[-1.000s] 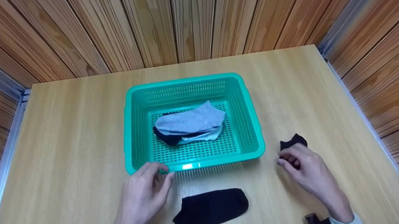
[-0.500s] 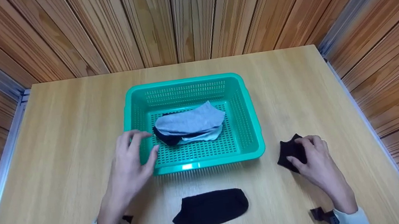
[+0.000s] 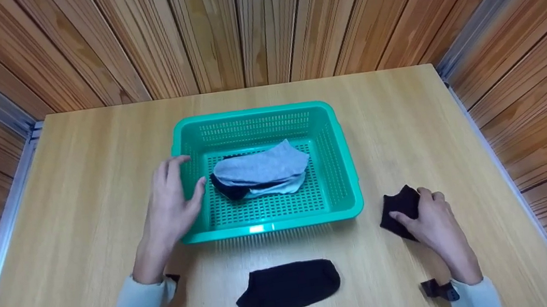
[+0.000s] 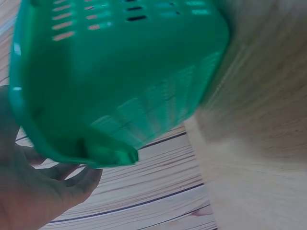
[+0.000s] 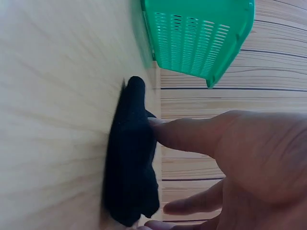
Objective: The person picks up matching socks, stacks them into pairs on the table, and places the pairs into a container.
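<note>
My left hand (image 3: 170,202) is at the left rim of the green basket (image 3: 272,225), thumb and fingers spread with nothing between them. In the left wrist view its fingers (image 4: 81,184) show beside the basket's corner. Over on the right, a bunched black sock (image 3: 399,208) lies on the table. My right hand (image 3: 432,217) is at its right side, the thumb (image 5: 187,134) touching the sock in the right wrist view and the other fingers spread apart from the thumb. A flat black sock (image 3: 290,288) lies in front of the basket.
Inside the basket are a grey sock (image 3: 262,166), a dark sock (image 3: 228,189) and a light blue one (image 3: 283,188), overlapping. The wooden table (image 3: 101,195) is bordered by plank walls (image 3: 263,24) at the back and sides.
My left hand has moved from the basket's front rim to its left side. My right hand has shifted rightward and its fingers have spread, leaving more of the bunched sock in view.
</note>
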